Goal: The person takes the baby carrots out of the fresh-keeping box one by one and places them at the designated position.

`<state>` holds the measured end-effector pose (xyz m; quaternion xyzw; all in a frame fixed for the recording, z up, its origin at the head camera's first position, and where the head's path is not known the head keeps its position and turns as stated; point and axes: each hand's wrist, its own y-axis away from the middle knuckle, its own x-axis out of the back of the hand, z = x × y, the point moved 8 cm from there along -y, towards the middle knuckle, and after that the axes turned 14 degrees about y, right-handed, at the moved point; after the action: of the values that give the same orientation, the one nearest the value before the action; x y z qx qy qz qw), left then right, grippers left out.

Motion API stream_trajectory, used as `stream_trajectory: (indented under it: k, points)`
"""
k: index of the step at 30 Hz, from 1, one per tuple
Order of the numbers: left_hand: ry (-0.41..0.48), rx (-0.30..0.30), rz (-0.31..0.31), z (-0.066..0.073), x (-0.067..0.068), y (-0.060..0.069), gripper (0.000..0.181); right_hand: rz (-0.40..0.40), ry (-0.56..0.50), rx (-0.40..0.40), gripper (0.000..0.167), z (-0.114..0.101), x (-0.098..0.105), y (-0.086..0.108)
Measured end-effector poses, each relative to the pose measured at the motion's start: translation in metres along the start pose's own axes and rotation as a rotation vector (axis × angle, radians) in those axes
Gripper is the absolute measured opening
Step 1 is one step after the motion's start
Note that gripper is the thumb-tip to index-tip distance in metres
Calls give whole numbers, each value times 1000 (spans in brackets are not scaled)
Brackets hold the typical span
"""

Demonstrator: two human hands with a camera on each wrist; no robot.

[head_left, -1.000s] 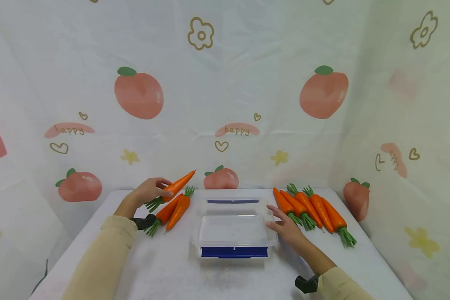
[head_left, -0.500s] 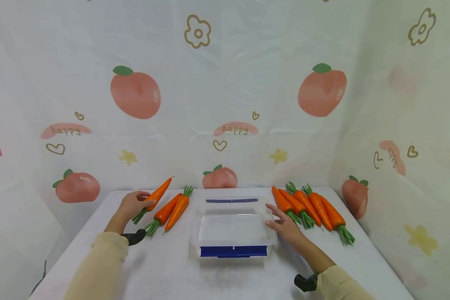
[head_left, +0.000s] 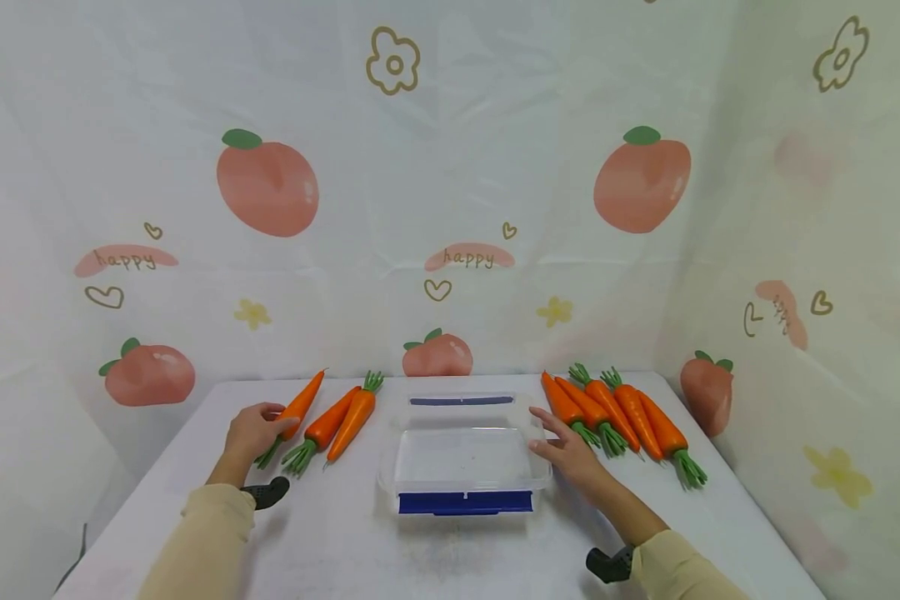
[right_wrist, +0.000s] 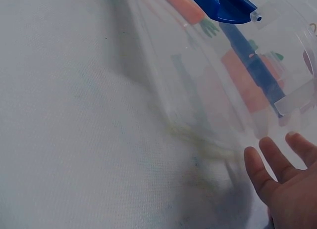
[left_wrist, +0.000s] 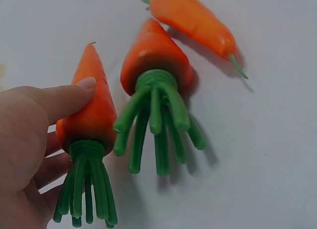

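Note:
My left hand (head_left: 251, 437) pinches an orange carrot (head_left: 303, 398) with green stalks between thumb and fingers, at the table's left. In the left wrist view the thumb lies across the side of this carrot (left_wrist: 96, 113), its stalks towards the wrist. Just right of it lie a second carrot (head_left: 332, 418) and a third carrot (head_left: 356, 423), pointing opposite ways. A clear plastic box (head_left: 461, 458) with blue clips stands mid-table. At its right side my right hand (head_left: 573, 458) has its fingers spread; the right wrist view shows the fingertips by the wall, contact unclear.
Several more carrots (head_left: 630, 417) lie in a row on the right of the white table (head_left: 450, 558), beyond the right hand. A printed cloth (head_left: 450, 167) hangs behind the table and along its sides.
My left hand has carried its carrot left and down, from over the two other carrots to the table on their left. The right hand has stayed by the box.

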<state>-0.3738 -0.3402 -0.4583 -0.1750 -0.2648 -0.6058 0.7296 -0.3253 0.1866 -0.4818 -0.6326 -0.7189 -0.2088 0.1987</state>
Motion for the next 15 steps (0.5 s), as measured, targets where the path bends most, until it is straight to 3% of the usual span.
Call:
stream_trajectory:
  k: [15]
  points:
    - [-46, -1, -39, -7, -8, 0, 58, 6, 17, -4, 66, 0, 0, 0]
